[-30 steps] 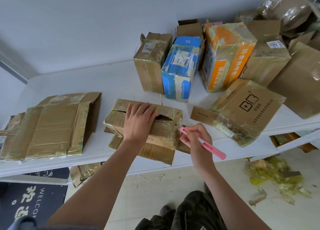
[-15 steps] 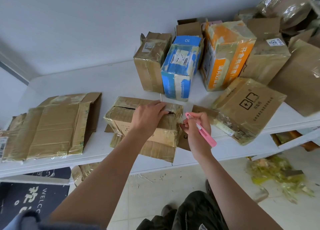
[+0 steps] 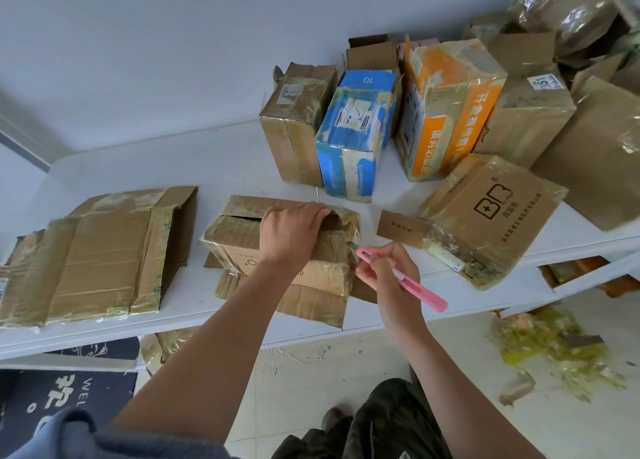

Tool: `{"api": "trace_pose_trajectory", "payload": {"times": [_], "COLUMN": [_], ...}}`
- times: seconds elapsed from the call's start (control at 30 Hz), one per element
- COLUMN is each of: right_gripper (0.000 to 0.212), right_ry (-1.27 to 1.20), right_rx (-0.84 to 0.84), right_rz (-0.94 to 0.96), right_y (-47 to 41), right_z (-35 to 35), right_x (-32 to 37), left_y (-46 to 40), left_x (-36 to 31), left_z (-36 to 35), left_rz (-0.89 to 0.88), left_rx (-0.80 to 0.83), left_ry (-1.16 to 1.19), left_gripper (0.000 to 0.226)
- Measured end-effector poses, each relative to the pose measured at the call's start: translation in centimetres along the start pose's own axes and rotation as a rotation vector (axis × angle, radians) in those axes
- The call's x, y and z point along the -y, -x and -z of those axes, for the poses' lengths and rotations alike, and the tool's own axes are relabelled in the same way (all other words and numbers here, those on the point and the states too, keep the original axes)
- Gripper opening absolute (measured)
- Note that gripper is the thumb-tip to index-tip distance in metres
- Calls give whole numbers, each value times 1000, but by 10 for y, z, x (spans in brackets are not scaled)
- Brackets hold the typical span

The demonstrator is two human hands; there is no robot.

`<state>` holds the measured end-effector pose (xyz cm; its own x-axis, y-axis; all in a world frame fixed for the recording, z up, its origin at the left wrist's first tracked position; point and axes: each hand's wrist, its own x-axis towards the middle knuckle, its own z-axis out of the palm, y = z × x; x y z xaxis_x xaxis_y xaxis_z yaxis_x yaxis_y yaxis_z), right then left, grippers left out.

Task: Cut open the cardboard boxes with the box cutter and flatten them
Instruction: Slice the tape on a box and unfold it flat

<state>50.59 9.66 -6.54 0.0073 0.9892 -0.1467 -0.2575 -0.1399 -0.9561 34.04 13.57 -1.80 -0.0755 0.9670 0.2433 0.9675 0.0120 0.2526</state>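
- The taped box (image 3: 277, 250) sits near the front edge of the white table (image 3: 207, 160), just right of a stack of flattened cardboard (image 3: 93, 254) and well in front of the standing boxes (image 3: 356, 136) at the back.
- The left hand (image 3: 291, 231) rests on top of the box, its fingers laid over the top flap and curling onto the far right edge, where a dark gap shows the top already parted.
- The right hand (image 3: 388, 271) pinches the pink box cutter (image 3: 401, 278) like a pen, its tip at the box's right corner; the blade itself is too small to make out, so I cannot say whether it touches the tape.
- The box looks light and probably empty: thin corrugated walls, dented and sagging under glossy tape.
- That tape is slick and tough, so the cutter may skid; the cardboard beneath is soft and will crush if pressed hard.
- Best hold: a flat palm on the top panel near the centre, away from the seam being cut, with the fingers kept back from the blade's line.
- A loose bottom flap (image 3: 304, 302) already splays toward the table edge, so the box may shift when pushed.
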Motion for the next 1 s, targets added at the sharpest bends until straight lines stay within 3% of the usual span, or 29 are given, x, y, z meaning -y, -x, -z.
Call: {"api": "trace_pose_trajectory", "payload": {"times": [0.17,0.27,0.37,0.53,0.63,0.73,0.87,1.0], "right_gripper": [6,10,19,15,14,15,11,29], "right_ry": [-50,77,146,-31,-94,-102,-88,-43], "right_rx": [-81,-94,-52,60,41,62,86,112], "right_rz": [29,63,51,-17,-59,-91,-91,-69], "right_y": [-11,-18,-17,-7,-2,2,3,-6], "right_z": [-2,-11,-9,10,14,11,-1,-16], "right_x": [5,6,3,11,10,7,2,6], "left_y": [1,4,3,13,22,28,32,26], "left_x": [0,0,0,-5,3,17,31,36], "left_z": [-2,-2,-4,-9,-9,-3,7,13], "left_rz": [-11,-34,-3,50,93,-49,-107,-55], "left_rx": [-22,-76,-91,-138,-80,37,218,376], "left_ry": [16,29,31,172,362,412,311,234], "left_gripper": [33,30,30,17,11,5,38,59]}}
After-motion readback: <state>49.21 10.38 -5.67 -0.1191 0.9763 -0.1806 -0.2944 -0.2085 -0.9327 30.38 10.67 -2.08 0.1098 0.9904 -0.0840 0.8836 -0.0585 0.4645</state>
